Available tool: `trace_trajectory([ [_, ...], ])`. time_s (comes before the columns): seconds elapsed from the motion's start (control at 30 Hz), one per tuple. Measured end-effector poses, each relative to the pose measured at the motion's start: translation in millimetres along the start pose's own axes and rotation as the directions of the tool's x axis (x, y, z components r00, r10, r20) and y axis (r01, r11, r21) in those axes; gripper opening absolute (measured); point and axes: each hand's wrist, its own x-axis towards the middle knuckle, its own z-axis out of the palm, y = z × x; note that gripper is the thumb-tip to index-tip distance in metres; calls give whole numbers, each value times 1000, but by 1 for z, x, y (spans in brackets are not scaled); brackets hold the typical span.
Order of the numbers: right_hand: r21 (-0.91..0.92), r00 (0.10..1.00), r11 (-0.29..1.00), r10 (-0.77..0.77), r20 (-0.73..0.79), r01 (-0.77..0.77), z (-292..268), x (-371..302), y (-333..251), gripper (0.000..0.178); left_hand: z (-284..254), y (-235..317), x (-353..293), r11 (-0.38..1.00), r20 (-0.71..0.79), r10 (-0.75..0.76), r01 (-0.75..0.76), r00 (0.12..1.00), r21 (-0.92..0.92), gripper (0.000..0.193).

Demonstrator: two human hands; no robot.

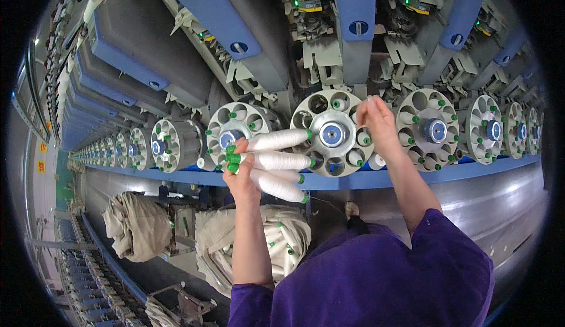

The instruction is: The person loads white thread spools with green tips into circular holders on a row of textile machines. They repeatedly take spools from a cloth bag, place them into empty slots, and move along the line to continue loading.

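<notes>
My left hand (241, 177) grips a fan of white yarn bobbins (276, 161) with green tube ends, their tips pointing right. It hovers in front of a round bobbin magazine (331, 134) with a blue hub and several pockets. My right hand (375, 120) is raised at the right rim of that magazine, fingers pinched together at a pocket; whether it holds a bobbin or thread is hidden. Both purple sleeves (376, 280) come in from below.
A long row of similar round magazines (435, 130) runs along a blue rail (424, 174), with grey and blue machine units (353, 27) above. Below sit cloth sacks of bobbins (282, 239) and another sack (138, 224).
</notes>
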Motion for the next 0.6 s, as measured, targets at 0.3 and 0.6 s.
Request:
trace_trajectory([
  [0.3, 36, 473, 555, 670, 572, -831, 49, 2, 34, 31, -14, -4, 22, 919, 94, -168, 191, 981, -345, 51],
  [0.6, 220, 925, 940, 308, -223, -260, 2, -13, 43, 18, -37, -11, 33, 921, 120, -215, 242, 969, -305, 49],
])
